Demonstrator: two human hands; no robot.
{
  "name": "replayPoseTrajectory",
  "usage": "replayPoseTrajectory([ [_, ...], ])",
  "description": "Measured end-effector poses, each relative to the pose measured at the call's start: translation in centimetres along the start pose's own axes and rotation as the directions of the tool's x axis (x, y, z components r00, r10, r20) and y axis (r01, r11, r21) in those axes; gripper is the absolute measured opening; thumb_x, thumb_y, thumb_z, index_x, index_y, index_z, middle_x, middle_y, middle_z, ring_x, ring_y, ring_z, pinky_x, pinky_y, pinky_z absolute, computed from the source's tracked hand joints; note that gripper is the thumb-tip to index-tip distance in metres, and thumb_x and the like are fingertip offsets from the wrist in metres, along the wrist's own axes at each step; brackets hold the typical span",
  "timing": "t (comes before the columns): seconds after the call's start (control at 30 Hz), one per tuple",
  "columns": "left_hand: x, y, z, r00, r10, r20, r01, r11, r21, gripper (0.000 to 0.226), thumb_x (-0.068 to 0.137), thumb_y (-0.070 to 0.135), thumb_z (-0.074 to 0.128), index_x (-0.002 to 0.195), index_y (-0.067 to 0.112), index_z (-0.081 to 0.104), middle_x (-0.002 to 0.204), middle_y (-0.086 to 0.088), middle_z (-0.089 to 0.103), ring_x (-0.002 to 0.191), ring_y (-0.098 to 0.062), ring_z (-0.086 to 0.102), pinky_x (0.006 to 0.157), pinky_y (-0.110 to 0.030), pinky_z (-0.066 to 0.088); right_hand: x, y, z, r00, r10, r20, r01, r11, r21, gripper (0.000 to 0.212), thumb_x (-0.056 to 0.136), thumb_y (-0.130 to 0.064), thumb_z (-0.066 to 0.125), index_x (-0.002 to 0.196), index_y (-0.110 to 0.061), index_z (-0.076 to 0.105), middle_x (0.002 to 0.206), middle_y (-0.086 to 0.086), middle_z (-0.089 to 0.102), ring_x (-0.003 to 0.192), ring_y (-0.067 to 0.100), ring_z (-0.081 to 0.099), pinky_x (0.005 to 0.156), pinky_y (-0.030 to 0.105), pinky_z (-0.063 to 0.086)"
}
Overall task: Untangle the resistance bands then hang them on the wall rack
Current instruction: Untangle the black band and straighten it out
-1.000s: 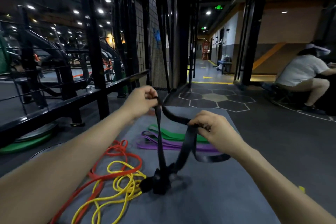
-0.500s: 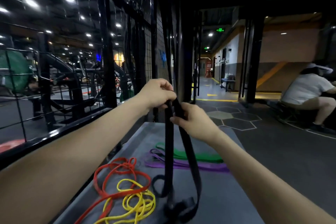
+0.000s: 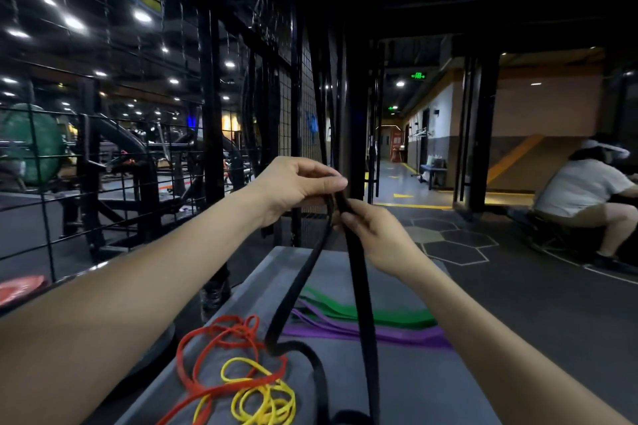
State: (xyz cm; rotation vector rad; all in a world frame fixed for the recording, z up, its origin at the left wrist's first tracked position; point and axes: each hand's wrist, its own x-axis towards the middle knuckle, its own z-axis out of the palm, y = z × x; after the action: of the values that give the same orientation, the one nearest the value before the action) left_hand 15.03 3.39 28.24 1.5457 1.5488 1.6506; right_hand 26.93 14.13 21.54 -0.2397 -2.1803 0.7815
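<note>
At the far left, behind a black wire mesh fence, stand dim gym machines and a green round shape, with a red plate low by the left edge of the view. In front of the fence lies a grey mat that carries the bands. On the mat's near left part an orange band lies in loose loops, and a yellow band is coiled over and through it, the two tangled together.

The left hand is raised above the mat's far left corner, its fingers curled with fingertips and thumb pinching the top of the black band. Two black strands hang from the hands: one slants down to the left and bends into a loop on the mat just beside the orange band, the other drops almost straight down to the mat's near edge, where a dark bunch of it lies at the bottom of the view.

The right hand is just below and right of the left one, fingers curled around the straighter strand, gripping it.

Behind the black strands, across the middle of the mat, a green band lies flat with a purple band just beside it on the near side, partly overlapping.

At the far right, well apart from the mat, a person in a light shirt crouches on the dark floor.
</note>
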Motion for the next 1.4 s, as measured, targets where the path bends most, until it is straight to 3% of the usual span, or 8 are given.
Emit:
replayPoseTrajectory([
  [0.1, 0.4, 0.3, 0.6, 0.999, -0.016, -0.048, 0.015, 1.000, -0.011, 0.026, 0.072, 0.011, 0.074, 0.093, -0.001, 0.065, 0.076, -0.005, 0.067, 0.070, -0.014, 0.067, 0.072, -0.021, 0.058, -0.3, -0.1, 0.6, 0.999, -0.014, 0.042, 0.005, 0.978, 0.210, 0.026, 0.100, -0.019, 0.036, 0.110, -0.008, 0.057, 0.104, 0.016, 0.067, 0.095, 0.024, 0.063, 0.089, 0.030, 0.049],
  [0.27, 1.0, 0.4, 1.3, 0.990, -0.030, -0.138, 0.038, 0.998, 0.058, 0.028, 0.068, 0.027, 0.078, 0.078, 0.009, 0.060, 0.063, 0.002, 0.063, 0.066, -0.014, 0.059, 0.077, -0.025, 0.054, -0.8, -0.9, 0.7, 0.986, 0.071, 0.149, -0.147, 0.789, 0.597, 0.034, 0.094, -0.034, 0.038, 0.115, -0.015, 0.057, 0.095, 0.007, 0.070, 0.088, 0.012, 0.067, 0.076, 0.020, 0.052],
  [0.4, 1.0, 0.4, 1.8, 0.989, -0.054, -0.140, 0.069, 0.992, 0.103, 0.033, 0.074, 0.040, 0.071, 0.079, 0.012, 0.056, 0.062, 0.002, 0.055, 0.055, -0.009, 0.050, 0.054, -0.014, 0.050, -0.8, -1.3, 1.1, 0.992, 0.040, 0.119, -0.099, 0.832, 0.546, 0.018, 0.099, -0.009, 0.038, 0.110, -0.008, 0.052, 0.073, 0.006, 0.064, 0.061, 0.012, 0.062, 0.068, 0.024, 0.054],
  [0.5, 0.7, 0.2, 1.2, 0.998, -0.056, 0.001, 0.055, 0.989, 0.139, 0.039, 0.072, 0.049, 0.063, 0.094, 0.017, 0.060, 0.075, 0.004, 0.061, 0.066, -0.008, 0.055, 0.063, -0.019, 0.047, -0.7, -1.0, 0.4, 0.992, 0.056, 0.110, -0.111, 0.795, 0.596, 0.020, 0.100, -0.010, 0.033, 0.100, -0.011, 0.053, 0.065, 0.002, 0.062, 0.054, 0.013, 0.056, 0.063, 0.029, 0.051],
  [0.67, 0.4, -0.6, 0.6, 0.990, -0.025, 0.142, 0.025, 1.000, 0.004, 0.023, 0.086, 0.007, 0.061, 0.106, 0.017, 0.059, 0.099, 0.000, 0.067, 0.088, -0.008, 0.067, 0.075, -0.017, 0.054, -0.7, -0.5, -0.8, 0.982, 0.057, 0.181, -0.161, 0.759, 0.632, 0.021, 0.100, -0.011, 0.033, 0.096, -0.010, 0.054, 0.062, 0.001, 0.063, 0.048, 0.013, 0.054, 0.065, 0.031, 0.045],
  [0.9, 1.7, 0.3, 2.0, 0.993, 0.034, -0.114, -0.046, 0.993, -0.108, 0.020, 0.085, -0.003, 0.058, 0.094, 0.015, 0.058, 0.089, 0.000, 0.062, 0.082, -0.010, 0.061, 0.073, -0.021, 0.054, -1.0, 0.5, -0.6, 0.987, 0.101, 0.128, -0.146, 0.897, 0.418, 0.020, 0.081, 0.005, 0.063, 0.093, -0.009, 0.054, 0.076, 0.007, 0.059, 0.063, 0.017, 0.061, 0.069, 0.029, 0.054],
  [1.2, 2.8, 0.2, -0.8, 0.896, 0.050, -0.441, -0.100, 0.991, -0.091, 0.015, 0.085, -0.002, 0.060, 0.093, 0.011, 0.058, 0.094, -0.005, 0.061, 0.092, -0.017, 0.061, 0.077, -0.023, 0.055, -1.2, 2.0, -0.4, 0.961, 0.266, 0.074, -0.265, 0.964, -0.019, 0.018, 0.085, -0.009, 0.055, 0.080, -0.025, 0.050, 0.076, 0.001, 0.052, 0.070, 0.017, 0.046, 0.066, 0.030, 0.037],
  [1.4, 2.7, 0.6, -2.9, 0.873, -0.024, -0.486, -0.092, 0.973, -0.212, 0.025, 0.087, -0.002, 0.056, 0.112, 0.003, 0.056, 0.097, -0.003, 0.059, 0.093, -0.013, 0.059, 0.079, -0.025, 0.055, 0.4, 0.7, -1.4, 0.937, 0.335, 0.100, -0.345, 0.840, 0.419, 0.026, 0.095, -0.006, 0.034, 0.094, -0.010, 0.059, 0.063, 0.000, 0.039, 0.052, 0.010, 0.039, 0.052, 0.024, 0.042],
])
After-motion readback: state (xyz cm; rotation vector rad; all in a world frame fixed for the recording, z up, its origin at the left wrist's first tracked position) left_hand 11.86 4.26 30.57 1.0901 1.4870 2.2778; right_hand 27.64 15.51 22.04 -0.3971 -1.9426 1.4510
